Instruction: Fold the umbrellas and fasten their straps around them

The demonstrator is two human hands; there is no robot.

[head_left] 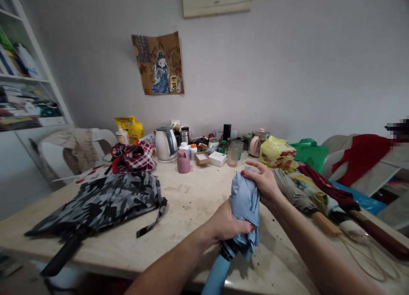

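Observation:
A light-blue folding umbrella (243, 197) is held over the front of the table, its canopy bunched up and its blue handle pointing down toward me. My left hand (228, 222) wraps round the lower canopy, thumb across the front. Higher up, my right hand (262, 180) grips the top end of the folds, with its fingers bent over the fabric. To the left lies a grey camouflage umbrella (118, 201), loosely folded with its strap hanging loose. On the right are a grey umbrella (290, 188), a patterned umbrella (316, 193) and a dark red umbrella (335, 188), side by side.
Along the back of the table (191, 214) stand a white kettle (165, 146), a pink flask (183, 161), a white box (217, 158), a plastic cup (233, 155) and a yellow bag (277, 153). Chairs flank the table; shelves (25, 78) rise at left.

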